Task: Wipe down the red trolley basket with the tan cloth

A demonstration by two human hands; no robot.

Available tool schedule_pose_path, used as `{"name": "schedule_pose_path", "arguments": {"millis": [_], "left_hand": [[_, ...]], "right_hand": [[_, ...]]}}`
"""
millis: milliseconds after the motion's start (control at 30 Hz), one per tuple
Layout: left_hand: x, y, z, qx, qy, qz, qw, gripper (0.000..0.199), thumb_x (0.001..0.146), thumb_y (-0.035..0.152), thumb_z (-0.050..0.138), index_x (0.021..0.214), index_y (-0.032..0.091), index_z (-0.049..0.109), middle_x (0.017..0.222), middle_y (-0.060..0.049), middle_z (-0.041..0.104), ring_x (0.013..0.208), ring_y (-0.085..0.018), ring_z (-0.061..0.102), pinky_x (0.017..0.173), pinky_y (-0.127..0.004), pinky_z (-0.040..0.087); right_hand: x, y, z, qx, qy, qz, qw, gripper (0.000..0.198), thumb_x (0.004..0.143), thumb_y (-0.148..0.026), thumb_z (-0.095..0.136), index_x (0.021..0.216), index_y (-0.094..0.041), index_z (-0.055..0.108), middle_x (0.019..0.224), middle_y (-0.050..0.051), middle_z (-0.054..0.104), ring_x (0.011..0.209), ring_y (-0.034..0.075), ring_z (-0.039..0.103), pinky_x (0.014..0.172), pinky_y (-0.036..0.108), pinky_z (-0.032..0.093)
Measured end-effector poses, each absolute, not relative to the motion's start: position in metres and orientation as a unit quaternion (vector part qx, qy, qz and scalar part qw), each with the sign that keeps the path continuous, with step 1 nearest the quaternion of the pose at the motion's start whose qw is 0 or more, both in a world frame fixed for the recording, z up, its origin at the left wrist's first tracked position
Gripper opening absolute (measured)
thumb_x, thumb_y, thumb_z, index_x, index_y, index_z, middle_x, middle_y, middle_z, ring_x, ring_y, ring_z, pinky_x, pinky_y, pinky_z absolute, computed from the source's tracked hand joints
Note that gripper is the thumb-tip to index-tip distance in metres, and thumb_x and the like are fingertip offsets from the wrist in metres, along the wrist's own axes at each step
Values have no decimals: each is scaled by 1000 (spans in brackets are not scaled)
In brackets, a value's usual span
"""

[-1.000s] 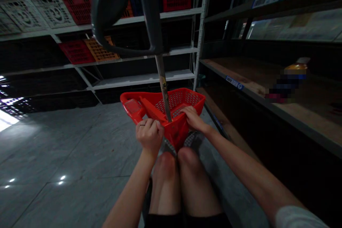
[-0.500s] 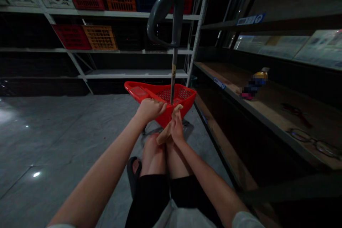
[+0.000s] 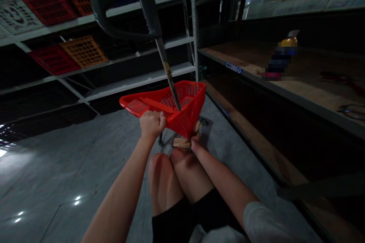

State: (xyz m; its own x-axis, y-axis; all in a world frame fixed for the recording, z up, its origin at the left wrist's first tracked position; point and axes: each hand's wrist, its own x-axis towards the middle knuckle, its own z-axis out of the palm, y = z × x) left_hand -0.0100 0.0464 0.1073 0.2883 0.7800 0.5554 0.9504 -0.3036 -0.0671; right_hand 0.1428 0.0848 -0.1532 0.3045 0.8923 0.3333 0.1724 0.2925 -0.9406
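A red plastic shopping basket on small dark casters stands in front of my knees, a metal pole with a grey loop handle rising from it. My left hand is closed around the basket's near rim. Lower down, at the basket's underside, my right hand is closed on a tan cloth. One end of the cloth sticks out to the left, another shows above the hand against the basket. The fingers of my right hand are partly hidden.
Metal shelving with coloured crates stands behind the basket. Along the right runs a wooden shelf bearing a bottle, eyeglasses and a dark red object. My bent knees are close to the basket.
My right hand has moved with the cloth from the basket's near rim down to its underside. My left hand still grips the rim. The view has tilted, and the pole now leans left.
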Motion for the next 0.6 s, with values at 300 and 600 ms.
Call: {"name": "schedule_pose_path", "arguments": {"millis": [300, 600], "left_hand": [[10, 61, 101, -749, -579, -241, 216, 49, 95, 31, 37, 62, 17, 70, 63, -13, 67, 67, -23, 63, 69, -36, 41], [66, 57, 104, -714, -607, -272, 219, 53, 97, 33, 38, 68, 11, 77, 67, -17, 73, 65, -26, 69, 68, -38, 45]], "right_hand": [[140, 116, -45, -459, -345, 372, 729, 68, 88, -23, 36, 156, -14, 40, 148, 10, 60, 139, 19, 56, 120, 46, 44], [156, 69, 1, -433, -437, 304, 728, 58, 101, -38, 32, 154, -18, 44, 164, 9, 42, 155, 18, 36, 130, 46, 27]]}}
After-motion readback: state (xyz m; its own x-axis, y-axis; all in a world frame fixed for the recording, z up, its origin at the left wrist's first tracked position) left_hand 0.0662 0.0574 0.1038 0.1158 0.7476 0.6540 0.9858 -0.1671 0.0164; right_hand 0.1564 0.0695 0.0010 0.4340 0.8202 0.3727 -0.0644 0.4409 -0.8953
